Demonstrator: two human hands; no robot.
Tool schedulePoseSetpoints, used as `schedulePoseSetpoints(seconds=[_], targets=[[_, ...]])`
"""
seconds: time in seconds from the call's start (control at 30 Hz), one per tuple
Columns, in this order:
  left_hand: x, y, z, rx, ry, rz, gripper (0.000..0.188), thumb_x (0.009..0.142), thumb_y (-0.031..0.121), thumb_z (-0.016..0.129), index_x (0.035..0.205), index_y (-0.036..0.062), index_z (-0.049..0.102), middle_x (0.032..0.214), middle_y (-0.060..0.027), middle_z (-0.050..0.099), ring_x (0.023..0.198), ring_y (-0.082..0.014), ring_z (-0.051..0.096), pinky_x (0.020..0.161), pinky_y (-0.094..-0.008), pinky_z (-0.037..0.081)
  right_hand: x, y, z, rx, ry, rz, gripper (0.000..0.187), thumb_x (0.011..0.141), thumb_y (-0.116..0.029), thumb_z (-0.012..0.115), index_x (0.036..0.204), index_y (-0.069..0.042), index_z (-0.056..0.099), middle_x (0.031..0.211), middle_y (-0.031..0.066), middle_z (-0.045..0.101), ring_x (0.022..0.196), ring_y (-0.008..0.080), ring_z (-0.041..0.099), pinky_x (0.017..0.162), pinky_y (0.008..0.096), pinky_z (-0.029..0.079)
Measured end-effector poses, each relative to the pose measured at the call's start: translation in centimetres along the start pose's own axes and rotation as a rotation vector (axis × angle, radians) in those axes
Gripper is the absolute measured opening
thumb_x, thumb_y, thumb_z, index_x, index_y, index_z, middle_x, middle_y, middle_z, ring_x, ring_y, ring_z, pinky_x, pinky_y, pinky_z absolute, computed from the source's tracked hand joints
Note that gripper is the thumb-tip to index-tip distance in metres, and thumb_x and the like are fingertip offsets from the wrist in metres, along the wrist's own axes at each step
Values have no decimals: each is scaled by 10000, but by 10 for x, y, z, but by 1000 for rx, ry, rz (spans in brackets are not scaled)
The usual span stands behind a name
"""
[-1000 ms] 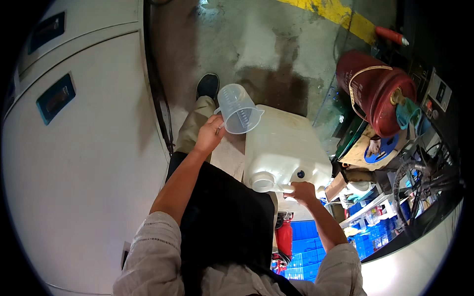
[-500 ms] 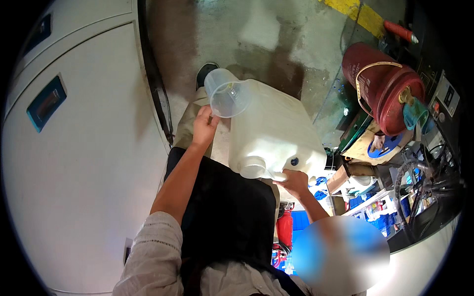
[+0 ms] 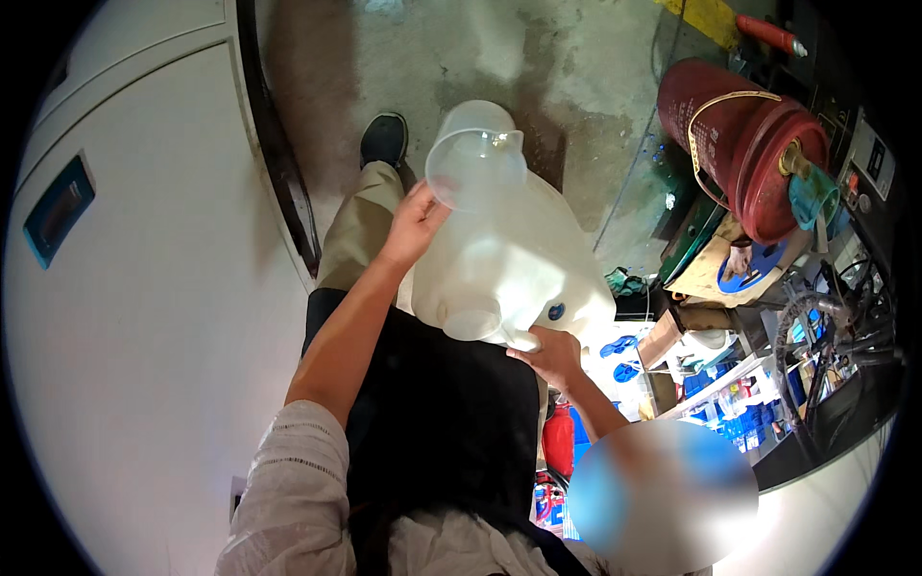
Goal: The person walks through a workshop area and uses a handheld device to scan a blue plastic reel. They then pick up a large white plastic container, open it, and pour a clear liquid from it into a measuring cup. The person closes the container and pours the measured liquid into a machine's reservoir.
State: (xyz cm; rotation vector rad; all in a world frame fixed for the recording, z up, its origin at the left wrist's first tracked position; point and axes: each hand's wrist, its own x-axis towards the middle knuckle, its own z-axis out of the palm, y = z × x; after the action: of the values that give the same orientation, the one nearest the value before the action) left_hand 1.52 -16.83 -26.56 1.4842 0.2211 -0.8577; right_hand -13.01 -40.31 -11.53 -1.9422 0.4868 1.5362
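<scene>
A clear plastic measuring jug [image 3: 473, 163] is held by my left hand [image 3: 419, 223], whose fingers close on its side near the rim. I see no liquid in it. Behind and below the jug hangs a large whitish plastic jerrycan [image 3: 538, 240], tilted in front of my dark apron. My right hand [image 3: 552, 357] is wrapped round the jerrycan's handle, beside its round pale neck [image 3: 473, 319]. A small dark round spot shows on the jerrycan's top, close to that hand. The jug overlaps the jerrycan's far left part; whether they touch I cannot tell.
A white cabinet [image 3: 144, 317] stands along my left. At the right are a dark red drum [image 3: 730, 144] with a teal funnel [image 3: 813, 197], a red spray can [image 3: 771, 36] and cluttered shelves with cables. My shoe [image 3: 384, 139] is on the stained concrete floor.
The jug has moved a little right over the jerrycan, along with my left hand. The jerrycan has shifted slightly left and nearer. My left foot now shows more fully.
</scene>
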Motion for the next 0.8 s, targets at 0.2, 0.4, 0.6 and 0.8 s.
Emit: schedulePoseSetpoints(seconds=[0.2,0.4,0.6,0.8], targets=[[18,12,20,81,-23,80,208,860,53,596,1066,32,574,989,-90,575,898,-214,590,803,-294,476,3,0,-18,9,-59,7,434,723,-515,712,917,-128,669,780,76,672,808,281,646,713,373,487],[40,36,38,202,24,87,181,845,65,596,1019,31,558,939,-108,558,844,-288,570,731,-338,471,11,6,-71,-45,-132,33,495,720,-539,701,975,-116,676,819,89,685,830,285,652,763,385,492],[73,51,34,233,-105,57,174,865,102,582,1025,42,550,986,-122,563,881,-322,574,752,-363,471,14,15,-101,-73,48,-55,419,700,-416,769,922,-84,644,733,124,653,744,320,643,704,384,517],[125,71,20,522,-206,344,228,846,106,598,1060,44,551,1036,-144,558,913,-349,570,766,-374,474,16,26,-117,67,326,-330,335,683,-298,803,873,-93,619,723,108,651,676,283,647,600,344,513]])
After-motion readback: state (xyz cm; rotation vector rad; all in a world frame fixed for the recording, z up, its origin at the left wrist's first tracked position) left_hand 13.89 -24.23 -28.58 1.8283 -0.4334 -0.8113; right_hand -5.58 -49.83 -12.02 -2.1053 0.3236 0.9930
